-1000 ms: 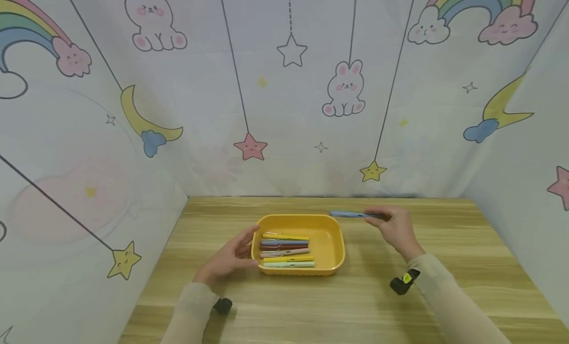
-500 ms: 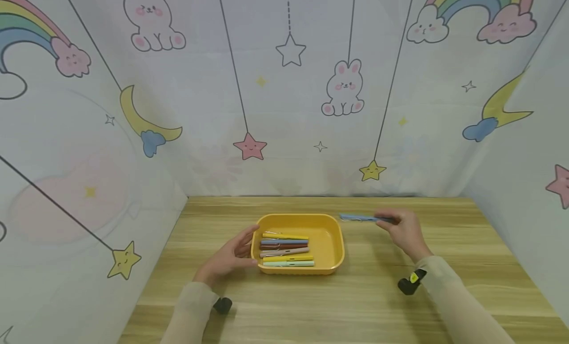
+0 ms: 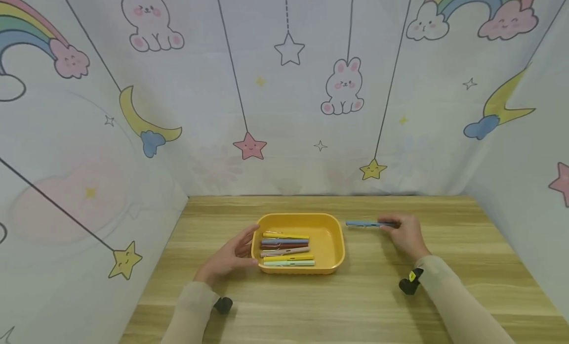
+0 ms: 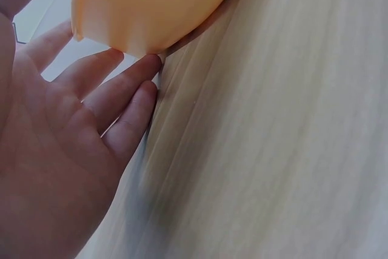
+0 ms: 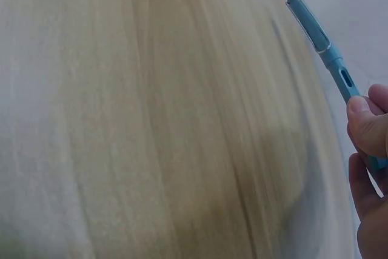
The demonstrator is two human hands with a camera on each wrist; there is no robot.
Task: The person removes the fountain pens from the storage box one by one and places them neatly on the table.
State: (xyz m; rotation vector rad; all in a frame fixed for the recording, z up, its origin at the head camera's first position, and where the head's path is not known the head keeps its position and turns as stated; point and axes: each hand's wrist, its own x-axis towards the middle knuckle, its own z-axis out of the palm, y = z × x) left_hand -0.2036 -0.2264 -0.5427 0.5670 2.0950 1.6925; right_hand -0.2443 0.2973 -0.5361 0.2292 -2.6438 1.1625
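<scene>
A yellow tray [image 3: 332, 240] stands on the wooden table, and several capped pens [image 3: 289, 258] in yellow, green, brown, pinkish and blue lie side by side in its left part. My left hand [image 3: 228, 257] rests against the tray's left end, thumb and fingers spread; in the left wrist view its fingertips [image 4: 151, 63] touch the bottom edge of the tray wall [image 4: 151, 10]. To the right of the tray, my right hand [image 3: 406, 235] pinches a blue fountain pen [image 3: 364, 224] by one end. The capped end points left, its clip and small barrel window showing in the right wrist view.
The wooden table [image 3: 302, 309] reaches back to a white cloth backdrop [image 3: 284, 111] printed with stars, rabbits and moons. Cloth sides [image 3: 66, 195] close it in on the left and right. A small black wrist camera [image 3: 410, 282] sits at the right cuff.
My right hand has moved right and toward the front with the blue fountain pen, which has come lower beside the tray. The left hand and the tray stay where they were.
</scene>
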